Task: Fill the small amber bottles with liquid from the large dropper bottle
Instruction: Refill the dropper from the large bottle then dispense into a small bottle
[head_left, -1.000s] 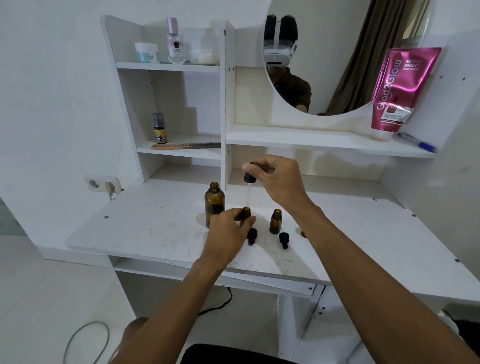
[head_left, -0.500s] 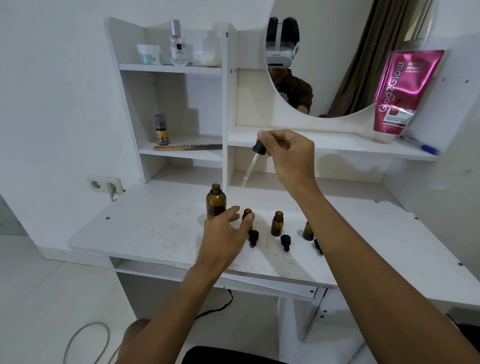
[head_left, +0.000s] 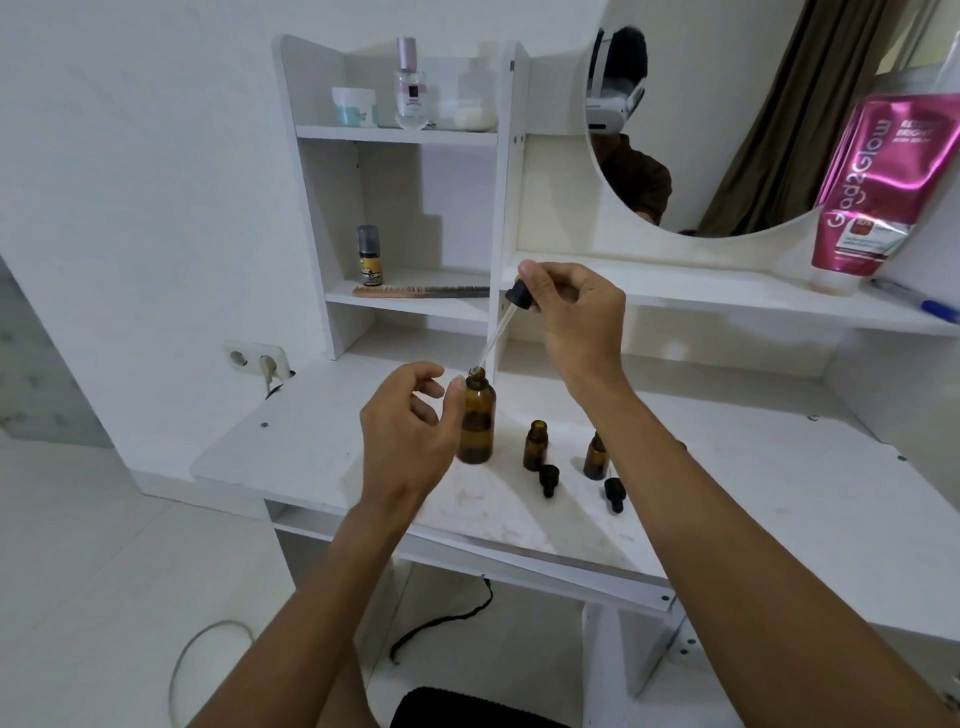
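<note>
The large amber bottle stands uncapped on the white desk. My right hand pinches the black bulb of the dropper; its glass pipette slants down-left, with the tip at the large bottle's mouth. My left hand is just left of the large bottle, fingers loosely curled, thumb against its shoulder. Two small amber bottles stand uncapped to the right, the second partly behind my right forearm. Their black dropper caps lie in front of them.
A shelf unit with a round mirror rises behind the desk. It holds a pink tube, a blue pen, a comb, a small spray bottle and a perfume bottle. A wall socket is at the left.
My right hand lifted the dropper out of a small bottle and carried it left to the large bottle's mouth. My left hand let go of the small bottle and moved to the large one.
</note>
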